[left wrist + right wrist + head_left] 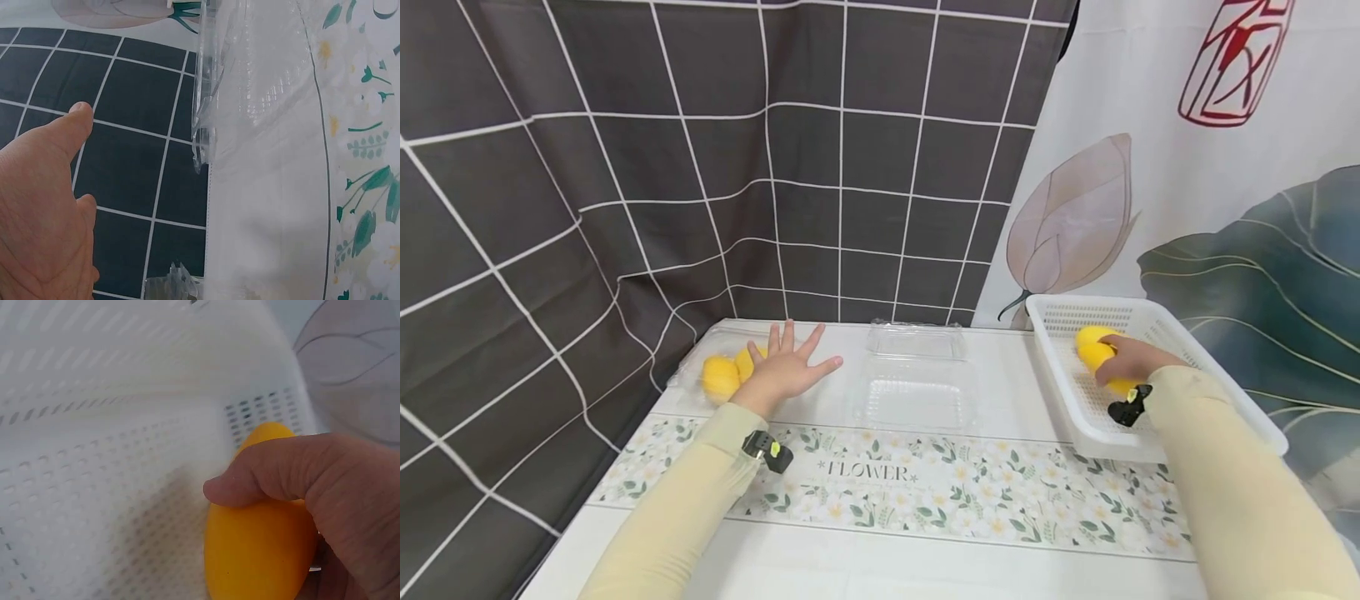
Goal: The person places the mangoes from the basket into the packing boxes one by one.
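My right hand [1131, 360] is inside the white basket [1060, 400] and grips a lemon [259, 550], with the thumb laid across its yellow skin. In the head view another lemon [1093, 335] shows beside the hand, and more yellow shows under the palm. My left hand [784, 373] has its fingers spread wide and holds nothing. It hovers beside two lemons [721, 379] in a clear plastic container at the left, partly covering one of them. In the left wrist view the left thumb [69, 128] points away from the table.
An opened clear plastic box [917, 400] with its lid [916, 342] folded back stands mid-table. A floral printed band [985, 492] crosses the white tablecloth. Behind hangs a dark gridded curtain [880, 150], and a white leaf-printed one is at right.
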{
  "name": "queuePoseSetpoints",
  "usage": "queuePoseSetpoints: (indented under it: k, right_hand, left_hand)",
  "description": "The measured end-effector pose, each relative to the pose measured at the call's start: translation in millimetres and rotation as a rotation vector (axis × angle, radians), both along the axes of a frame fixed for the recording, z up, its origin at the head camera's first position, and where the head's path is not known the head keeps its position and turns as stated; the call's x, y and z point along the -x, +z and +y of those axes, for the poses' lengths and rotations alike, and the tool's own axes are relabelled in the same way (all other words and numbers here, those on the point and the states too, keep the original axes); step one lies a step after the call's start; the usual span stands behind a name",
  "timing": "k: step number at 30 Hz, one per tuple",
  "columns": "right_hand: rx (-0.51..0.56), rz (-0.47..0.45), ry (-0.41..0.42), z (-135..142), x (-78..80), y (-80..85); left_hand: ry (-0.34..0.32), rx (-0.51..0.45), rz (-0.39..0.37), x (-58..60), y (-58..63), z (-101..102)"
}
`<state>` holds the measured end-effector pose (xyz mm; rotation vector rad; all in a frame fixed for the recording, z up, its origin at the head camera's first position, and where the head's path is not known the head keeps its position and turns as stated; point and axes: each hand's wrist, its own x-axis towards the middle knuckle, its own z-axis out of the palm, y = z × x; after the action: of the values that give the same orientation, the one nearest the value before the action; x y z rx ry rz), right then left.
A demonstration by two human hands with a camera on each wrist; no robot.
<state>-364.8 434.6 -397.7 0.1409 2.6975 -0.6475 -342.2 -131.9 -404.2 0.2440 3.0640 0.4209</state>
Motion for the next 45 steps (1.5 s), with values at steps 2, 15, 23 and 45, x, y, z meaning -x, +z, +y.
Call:
queuePoseSetpoints:
  k: [2, 15, 23, 45]
  right_hand:
    - [0.016, 0.019, 0.026, -1, 2.1, 9.6]
    - [-0.084, 0.216, 0.115, -70, -9.9, 68.0]
    - [-0.079, 0.32, 0.192, -119, -1.0, 76.0]
    - [-0.012, 0.253, 0.312, -262, -1.3, 33.5]
  left_hand:
    - [-0.002, -0.004, -0.001, 0.7, -0.1, 1]
    - [-0.05, 0.023, -0.02, 2.1, -0.5, 11]
    - [-0.082, 0.028, -0.008, 1.3, -1.2, 21]
    - [-0.064, 0.035, -0.035, 1.3, 2.6, 36]
